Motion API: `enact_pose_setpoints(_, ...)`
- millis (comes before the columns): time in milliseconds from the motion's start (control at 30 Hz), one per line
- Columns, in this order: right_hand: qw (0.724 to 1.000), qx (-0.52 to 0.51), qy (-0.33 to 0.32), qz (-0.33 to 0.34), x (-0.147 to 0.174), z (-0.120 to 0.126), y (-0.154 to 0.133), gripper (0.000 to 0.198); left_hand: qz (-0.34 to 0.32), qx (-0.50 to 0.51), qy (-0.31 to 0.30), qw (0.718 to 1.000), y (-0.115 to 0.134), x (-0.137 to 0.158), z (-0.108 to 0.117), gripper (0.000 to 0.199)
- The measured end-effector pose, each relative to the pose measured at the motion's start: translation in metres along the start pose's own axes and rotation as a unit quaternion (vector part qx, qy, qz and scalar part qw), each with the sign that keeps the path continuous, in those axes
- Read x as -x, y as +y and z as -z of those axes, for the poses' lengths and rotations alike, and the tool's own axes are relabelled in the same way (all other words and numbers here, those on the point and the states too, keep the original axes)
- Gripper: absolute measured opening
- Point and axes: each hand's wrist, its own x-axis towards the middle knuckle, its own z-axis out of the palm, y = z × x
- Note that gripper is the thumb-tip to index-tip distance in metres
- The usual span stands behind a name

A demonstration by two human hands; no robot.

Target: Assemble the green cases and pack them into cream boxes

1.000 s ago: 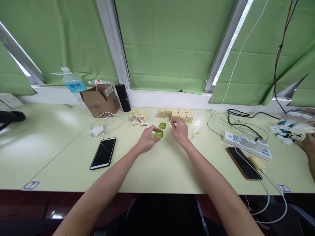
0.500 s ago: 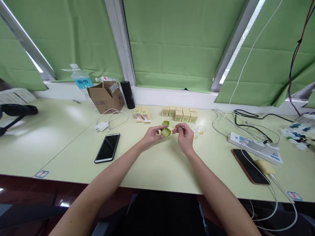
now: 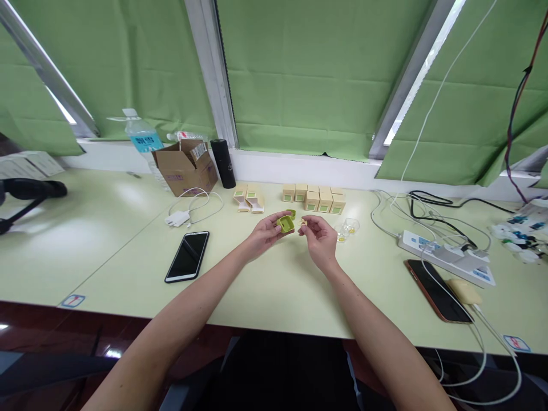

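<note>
My left hand (image 3: pixel 266 233) is closed round a small green square container (image 3: pixel 286 224), its open top tilted toward me. Just behind it shows a second green piece (image 3: pixel 291 213), partly hidden; I cannot tell whether it lies on the table. To the right, my right hand (image 3: pixel 320 235) pinches a tiny yellowish piece (image 3: pixel 302 222), too small to name, a little apart from the container. Beside my right hand lie clear round cups (image 3: pixel 351 226) with yellow bits inside. Several small cream boxes (image 3: pixel 325 201) with green squares stand behind my hands.
Two opened cream boxes (image 3: pixel 256 201) stand left of the others. A phone (image 3: pixel 187 257), a white charger (image 3: pixel 177 218), a cardboard box (image 3: pixel 185 169) and a black bottle (image 3: pixel 223 164) are on the left. On the right lie a power strip (image 3: pixel 447 258), another phone (image 3: pixel 436 291) and cables.
My left hand has shifted slightly left and up with the green container, now tilted differently and covering part of the green piece behind. My right hand stays close by, still pinching.
</note>
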Motion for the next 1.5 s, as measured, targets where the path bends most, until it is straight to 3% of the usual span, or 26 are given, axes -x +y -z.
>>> enact_pose_setpoints(133, 1.0, 0.014, 0.003, -0.001, 0.0, -0.001, 0.002, 0.02, -0.012, 0.002, 0.034, 0.999, 0.0, 0.001, 0.001, 0.055)
enact_pose_setpoints(233, 1.0, 0.027, -0.001, 0.001, 0.0, -0.001, 0.005, 0.018, -0.006, -0.008, 0.027, 1.0, -0.001, 0.001, 0.001, 0.053)
enact_pose_setpoints(333, 0.995, 0.082, -0.017, 0.062, 0.001, 0.001, 0.006, 0.014, 0.001, -0.022, 0.013, 1.0, -0.001, 0.001, -0.002, 0.052)
enact_pose_setpoints(467, 0.952, 0.212, -0.063, 0.21, 0.0, 0.003, 0.008, 0.012, 0.005, -0.033, -0.001, 0.999, -0.002, 0.002, -0.005, 0.051)
enact_pose_setpoints(600, 0.904, 0.321, -0.076, 0.272, -0.001, 0.006, 0.009, 0.014, 0.006, -0.036, -0.008, 0.999, -0.003, 0.002, -0.004, 0.05)
enact_pose_setpoints(867, 0.857, 0.401, -0.063, 0.318, -0.002, 0.009, 0.011, 0.018, 0.018, -0.04, -0.007, 0.999, -0.006, 0.002, -0.005, 0.05)
enact_pose_setpoints(1200, 0.83, 0.437, -0.075, 0.338, -0.001, 0.008, 0.012, 0.024, 0.024, -0.065, 0.005, 0.998, -0.005, 0.003, -0.006, 0.054)
enact_pose_setpoints(1500, 0.847, 0.4, -0.124, 0.328, -0.003, 0.012, 0.02, 0.026, 0.026, -0.086, -0.012, 0.996, -0.009, 0.0, -0.001, 0.057)
